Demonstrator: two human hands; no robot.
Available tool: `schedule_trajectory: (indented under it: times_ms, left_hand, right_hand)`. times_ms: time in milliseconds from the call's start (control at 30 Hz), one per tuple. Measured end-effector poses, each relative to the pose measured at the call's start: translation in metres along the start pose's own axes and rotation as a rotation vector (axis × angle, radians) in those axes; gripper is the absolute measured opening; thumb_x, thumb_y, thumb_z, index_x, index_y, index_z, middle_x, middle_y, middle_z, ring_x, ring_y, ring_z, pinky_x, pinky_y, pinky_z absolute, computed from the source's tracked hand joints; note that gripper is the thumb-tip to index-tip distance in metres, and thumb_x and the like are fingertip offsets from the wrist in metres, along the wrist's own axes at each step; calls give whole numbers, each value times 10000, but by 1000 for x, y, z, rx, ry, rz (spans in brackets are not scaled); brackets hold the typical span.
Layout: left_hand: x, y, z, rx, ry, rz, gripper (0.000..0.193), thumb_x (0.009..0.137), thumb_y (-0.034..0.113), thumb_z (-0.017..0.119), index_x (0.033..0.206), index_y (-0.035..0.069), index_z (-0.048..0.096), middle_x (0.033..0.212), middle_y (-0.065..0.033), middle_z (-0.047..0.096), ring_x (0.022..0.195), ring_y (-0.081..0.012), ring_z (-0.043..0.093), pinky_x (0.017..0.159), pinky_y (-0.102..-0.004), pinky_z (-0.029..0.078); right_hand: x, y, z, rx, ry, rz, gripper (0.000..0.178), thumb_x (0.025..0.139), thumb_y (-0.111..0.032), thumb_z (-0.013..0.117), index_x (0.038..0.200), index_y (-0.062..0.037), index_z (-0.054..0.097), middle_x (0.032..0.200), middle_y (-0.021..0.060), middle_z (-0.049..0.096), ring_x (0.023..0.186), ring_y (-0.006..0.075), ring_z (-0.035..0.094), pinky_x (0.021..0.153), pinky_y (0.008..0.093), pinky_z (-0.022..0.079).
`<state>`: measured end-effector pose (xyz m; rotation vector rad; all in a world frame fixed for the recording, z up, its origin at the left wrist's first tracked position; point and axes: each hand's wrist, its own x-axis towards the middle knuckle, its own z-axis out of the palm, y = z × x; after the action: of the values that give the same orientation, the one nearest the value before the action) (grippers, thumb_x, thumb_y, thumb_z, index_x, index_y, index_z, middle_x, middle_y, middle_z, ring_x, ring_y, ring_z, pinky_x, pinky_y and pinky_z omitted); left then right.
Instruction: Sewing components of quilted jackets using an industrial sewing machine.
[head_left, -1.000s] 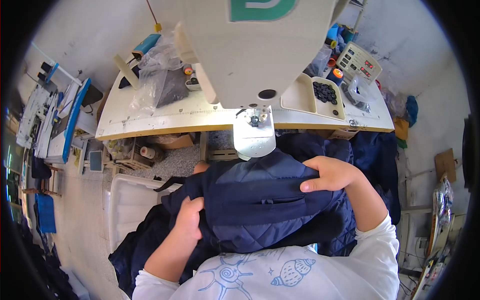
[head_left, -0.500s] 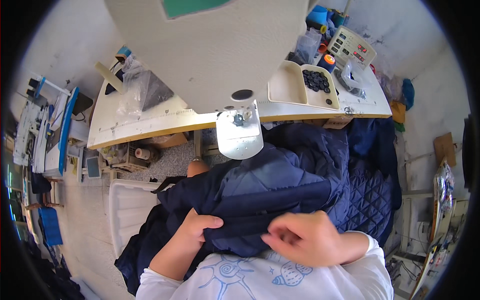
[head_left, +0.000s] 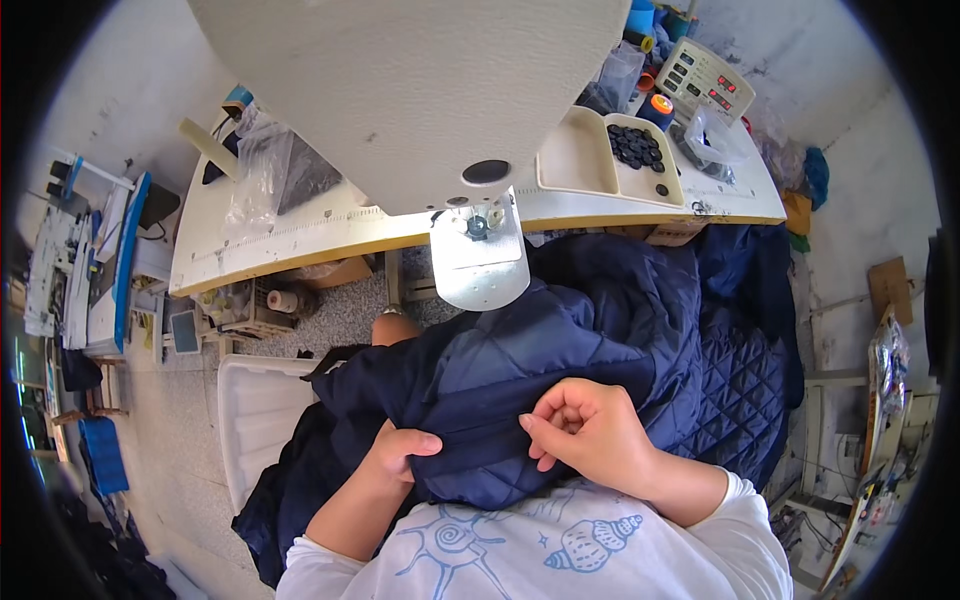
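Observation:
A navy quilted garment (head_left: 560, 340) with a smooth dark band (head_left: 490, 425) lies bunched across my lap. At the band's left end my left hand (head_left: 402, 455) is closed on the garment, thumb on top and fingers tucked under the cloth. My right hand (head_left: 590, 430) is curled over the right part of the band, thumb and forefinger close together near the cloth. Whatever its fingers hold, if anything, is too small or hidden to tell. Above the garment is the lit metal work plate (head_left: 480, 285) of a sewing machine (head_left: 400, 100).
On the white table (head_left: 330, 228), right of the machine, a two-part cream tray (head_left: 575, 160) has dark buttons (head_left: 635, 148) in one side. Behind it are an orange-topped thread spool (head_left: 657, 107) and a control box (head_left: 705, 85). A white plastic bin (head_left: 250, 415) stands on the left.
My right hand, blurred before, has slowed and come down toward the band with its fingers curled. My left hand keeps its hold on the garment. The view has shifted slightly.

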<state>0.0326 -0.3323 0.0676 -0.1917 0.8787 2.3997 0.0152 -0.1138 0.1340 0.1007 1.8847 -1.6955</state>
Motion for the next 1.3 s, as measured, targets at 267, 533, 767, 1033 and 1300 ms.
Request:
schedule_trajectory:
  times_ms: [267,533,767,1033,1300]
  left_hand:
    - [-1,-4,1,-12,54,-34,797,575,116,634,1298,-76,357,1244,-228,495,1148,-360,502,1032,-430,365]
    - [-2,20,24,41,174,47,750,595,94,624,1297,-33,392,1220,-194,519,1136,-330,511,1007,-409,388]
    - [-16,59,19,1071,577,334,513,719,124,687,1184,-6,515,1114,-144,576,1051,-238,538,944,-346,380]
    - [19,93,60,1883,-354,581,251,725,269,694,852,61,635,841,-89,603,894,-278,547,896,-399,371]
    - [50,107,25,1678,-402,718,224,713,192,730,767,38,576,788,-90,560,810,-271,531,784,-364,396]
  right_hand:
    - [5,4,-1,32,-13,21,165,835,-112,644,805,12,539,635,51,621,544,77,595,514,204,470]
    - [1,-13,-7,-499,51,-207,167,758,-120,686,837,-56,554,687,66,628,600,176,629,524,261,460]
    - [10,-16,-18,-1032,156,-638,87,747,-129,661,754,-97,581,718,44,552,624,238,547,598,346,428]
    - [17,-49,-35,-924,-168,-727,110,774,-168,659,793,-88,585,660,26,548,642,223,527,773,340,362]
    - [54,-31,-58,-894,-210,-821,222,769,-282,691,830,-83,613,778,52,599,816,234,550,912,386,321]
